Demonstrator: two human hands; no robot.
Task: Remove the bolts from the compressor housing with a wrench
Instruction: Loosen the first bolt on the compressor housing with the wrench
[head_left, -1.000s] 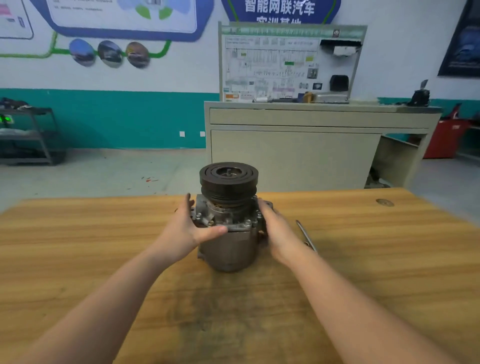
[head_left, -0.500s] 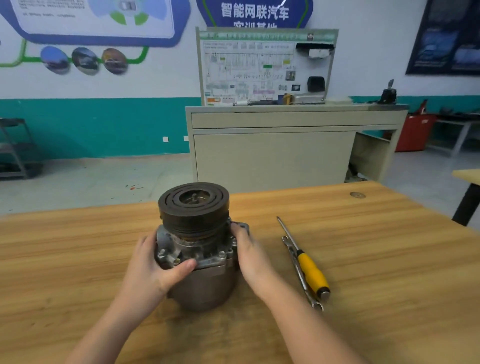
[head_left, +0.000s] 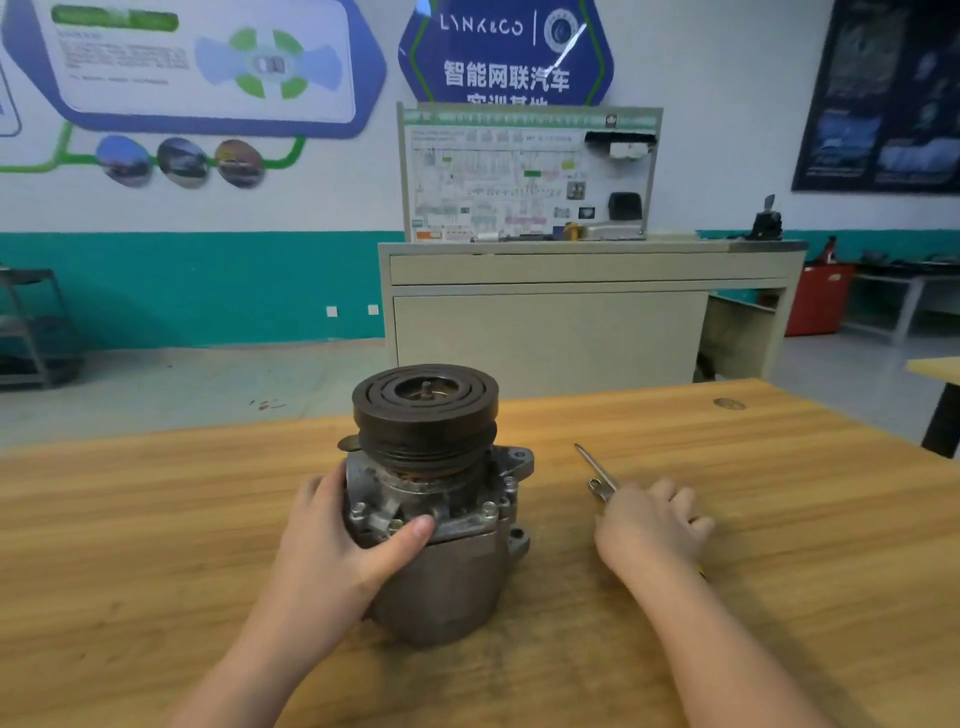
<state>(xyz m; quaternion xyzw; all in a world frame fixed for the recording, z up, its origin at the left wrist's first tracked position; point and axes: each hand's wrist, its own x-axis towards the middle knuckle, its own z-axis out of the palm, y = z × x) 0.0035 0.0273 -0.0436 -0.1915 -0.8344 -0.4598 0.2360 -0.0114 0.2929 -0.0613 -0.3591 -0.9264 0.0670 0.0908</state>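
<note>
Metal wrench and screwdriver now lie under the right hand, which has left the compressor; its fingers' grip cannot be told. Left hand still holds the compressor on the table.

The compressor stands upright on the wooden table, near its middle, with the pulley on top. The left hand is on its left side, the thumb lying across the front. To the right of the compressor, apart from it, the right hand lies over 2 tools: a wrench and a screwdriver. Behind the table stands a cabinet.
</note>
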